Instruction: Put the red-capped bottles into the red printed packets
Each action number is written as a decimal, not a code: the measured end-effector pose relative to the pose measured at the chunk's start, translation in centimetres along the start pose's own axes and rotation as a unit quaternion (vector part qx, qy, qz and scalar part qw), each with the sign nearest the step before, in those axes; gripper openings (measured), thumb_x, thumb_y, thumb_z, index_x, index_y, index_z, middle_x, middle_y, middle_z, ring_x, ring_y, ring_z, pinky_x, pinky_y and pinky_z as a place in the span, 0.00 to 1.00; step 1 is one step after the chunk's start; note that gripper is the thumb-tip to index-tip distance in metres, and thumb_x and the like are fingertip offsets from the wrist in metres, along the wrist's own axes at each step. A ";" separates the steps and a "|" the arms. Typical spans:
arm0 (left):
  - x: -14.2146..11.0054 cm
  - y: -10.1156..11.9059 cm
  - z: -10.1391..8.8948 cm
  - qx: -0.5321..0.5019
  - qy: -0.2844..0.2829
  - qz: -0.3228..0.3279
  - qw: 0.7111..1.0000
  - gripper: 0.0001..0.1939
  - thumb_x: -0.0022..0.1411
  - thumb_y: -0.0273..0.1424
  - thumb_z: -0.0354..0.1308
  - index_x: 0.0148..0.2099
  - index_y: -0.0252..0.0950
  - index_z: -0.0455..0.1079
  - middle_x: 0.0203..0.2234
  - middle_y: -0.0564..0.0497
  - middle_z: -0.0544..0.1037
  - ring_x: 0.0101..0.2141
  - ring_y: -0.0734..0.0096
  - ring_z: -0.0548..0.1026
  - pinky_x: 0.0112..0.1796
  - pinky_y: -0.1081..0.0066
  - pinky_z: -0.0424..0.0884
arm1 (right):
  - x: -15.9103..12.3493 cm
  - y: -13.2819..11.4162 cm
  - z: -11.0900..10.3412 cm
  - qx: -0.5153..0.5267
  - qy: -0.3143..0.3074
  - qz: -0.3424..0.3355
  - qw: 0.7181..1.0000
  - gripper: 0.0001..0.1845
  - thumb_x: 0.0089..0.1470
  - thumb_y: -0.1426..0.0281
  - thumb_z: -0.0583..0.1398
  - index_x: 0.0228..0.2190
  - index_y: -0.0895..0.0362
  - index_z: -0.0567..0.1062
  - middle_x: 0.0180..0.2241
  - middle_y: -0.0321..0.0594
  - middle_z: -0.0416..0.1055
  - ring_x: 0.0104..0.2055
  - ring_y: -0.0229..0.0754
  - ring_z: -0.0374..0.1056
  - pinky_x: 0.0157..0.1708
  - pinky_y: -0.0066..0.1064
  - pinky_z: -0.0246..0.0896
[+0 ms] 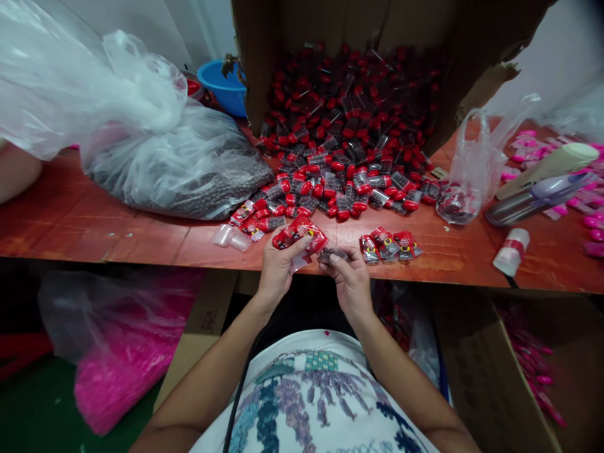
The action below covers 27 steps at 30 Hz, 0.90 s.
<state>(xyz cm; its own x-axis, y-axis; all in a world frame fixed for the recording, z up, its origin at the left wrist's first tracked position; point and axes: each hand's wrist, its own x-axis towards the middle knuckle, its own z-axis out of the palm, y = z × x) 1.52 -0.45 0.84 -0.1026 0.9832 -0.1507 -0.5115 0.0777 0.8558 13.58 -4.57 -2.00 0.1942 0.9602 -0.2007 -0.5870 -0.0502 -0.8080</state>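
Just over the front edge of the table, my left hand point(278, 267) is closed on several red printed packets point(302, 233) with clear lower parts. My right hand point(352, 277) pinches a small clear packet point(333, 255) with dark bits inside, close beside them; I cannot tell whether it is joined to the red ones. To the right of my hands lie a few filled red packets point(387, 244). Small clear empty cups point(232, 238) lie to the left, by more red packets point(245, 214). Behind is a heap of red-capped clear bottles point(346, 182) with dark contents.
A torn cardboard box point(257, 69) on its side spills the bottles. A large plastic bag of dark beads point(189, 170) lies left, a blue basin point(221, 88) behind it. On the right are a knotted bag point(467, 170), tumbler point(528, 198), white roll point(512, 251) and pink pieces point(585, 207).
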 end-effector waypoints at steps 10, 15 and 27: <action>-0.6 0.6 -0.1 0.068 -0.041 -0.026 0.997 0.23 0.40 0.26 0.71 0.40 0.35 0.71 0.32 0.51 0.79 0.31 0.67 0.77 0.33 0.70 0.74 | -0.2 0.6 -0.6 -0.058 -0.045 -0.012 0.997 0.17 0.47 0.67 0.66 0.41 0.52 0.72 0.39 0.35 0.75 0.39 0.39 0.74 0.42 0.35 0.71; -0.5 0.5 -0.3 0.094 -0.038 -0.016 0.995 0.24 0.39 0.26 0.72 0.41 0.35 0.71 0.29 0.53 0.79 0.28 0.71 0.76 0.30 0.74 0.73 | -0.5 0.8 -1.0 -0.188 -0.003 -0.115 0.975 0.17 0.47 0.67 0.66 0.41 0.53 0.75 0.40 0.37 0.75 0.40 0.39 0.72 0.43 0.34 0.69; -0.6 0.3 -0.2 0.081 -0.069 -0.025 0.994 0.21 0.41 0.28 0.71 0.39 0.36 0.70 0.25 0.55 0.77 0.19 0.75 0.72 0.20 0.76 0.70 | -0.6 -0.2 -0.8 -0.197 -0.017 -0.133 0.971 0.14 0.47 0.69 0.66 0.39 0.52 0.75 0.37 0.35 0.74 0.37 0.37 0.71 0.37 0.29 0.68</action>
<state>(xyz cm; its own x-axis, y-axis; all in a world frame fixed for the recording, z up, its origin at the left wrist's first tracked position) 1.25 -1.09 1.10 0.0430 0.9898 -0.1357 -0.3686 0.1420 0.9187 14.21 -5.38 -2.19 0.2682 0.9617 0.0569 -0.1721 0.1060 -0.9794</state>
